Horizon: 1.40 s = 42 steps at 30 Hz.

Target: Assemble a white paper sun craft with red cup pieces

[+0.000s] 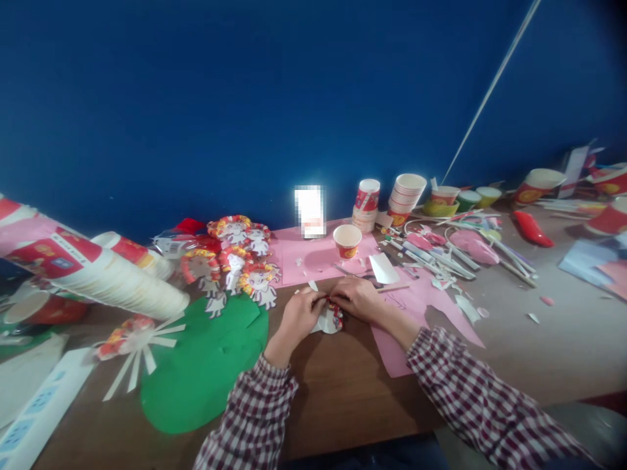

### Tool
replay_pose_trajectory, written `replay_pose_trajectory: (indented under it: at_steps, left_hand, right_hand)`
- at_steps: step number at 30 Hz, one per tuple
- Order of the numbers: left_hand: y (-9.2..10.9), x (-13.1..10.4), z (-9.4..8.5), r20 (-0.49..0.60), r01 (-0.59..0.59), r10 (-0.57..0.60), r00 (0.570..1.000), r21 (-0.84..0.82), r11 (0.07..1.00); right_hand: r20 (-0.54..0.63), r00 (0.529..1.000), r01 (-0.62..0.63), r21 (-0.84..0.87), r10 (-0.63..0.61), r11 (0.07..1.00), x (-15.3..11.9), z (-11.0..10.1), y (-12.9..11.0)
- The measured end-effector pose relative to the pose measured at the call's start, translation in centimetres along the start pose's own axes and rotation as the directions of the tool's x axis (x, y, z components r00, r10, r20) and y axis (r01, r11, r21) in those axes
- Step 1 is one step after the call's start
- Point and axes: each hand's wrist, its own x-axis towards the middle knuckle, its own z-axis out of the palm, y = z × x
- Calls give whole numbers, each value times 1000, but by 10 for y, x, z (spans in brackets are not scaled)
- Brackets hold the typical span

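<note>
My left hand (300,318) and my right hand (356,297) meet over the brown table (343,385), fingers closed on a small paper piece (329,320) with white and red patterned parts. Much of that piece is hidden under my fingers. Just beyond my hands, a single red and white paper cup (347,241) stands upright on pink paper (304,261). A white paper scrap (385,269) lies beyond my right hand. To the left of my left hand is a large green paper shape (206,365).
Paper-cut figures (235,261) are piled at the back left. A long stack of cups (112,281) leans in from the left. Upright cup stacks (407,192), pens (426,261) and a red glossy object (533,228) lie to the right. A blue wall (245,98) stands behind.
</note>
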Motion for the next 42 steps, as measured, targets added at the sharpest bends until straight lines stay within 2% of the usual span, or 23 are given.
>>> replay_pose_trajectory:
  at_steps: [6, 13, 18, 27, 33, 42]
  left_hand:
    - [-1, 0, 2, 32, 23, -23, 999, 7, 1000]
    - [1, -1, 5, 17, 77, -78, 997, 64, 995]
    - [3, -1, 4, 11, 74, -75, 997, 72, 995]
    - [0, 1, -2, 38, 25, -24, 999, -18, 1000]
    - [-3, 1, 2, 31, 74, -75, 997, 40, 996]
    - [3, -2, 1, 13, 89, -90, 996, 78, 993]
  right_hand:
    - [-5, 1000, 6, 19, -5, 1000, 0, 1, 0]
    - [-13, 999, 35, 5, -35, 999, 0, 7, 3]
    - [-31, 999, 36, 25, -35, 999, 0, 8, 4]
    - [-3, 999, 42, -28, -42, 999, 0, 5, 0]
    - [3, 999, 54, -61, -54, 997, 0, 4, -2]
    - [29, 997, 75, -41, -74, 996, 1, -2, -3]
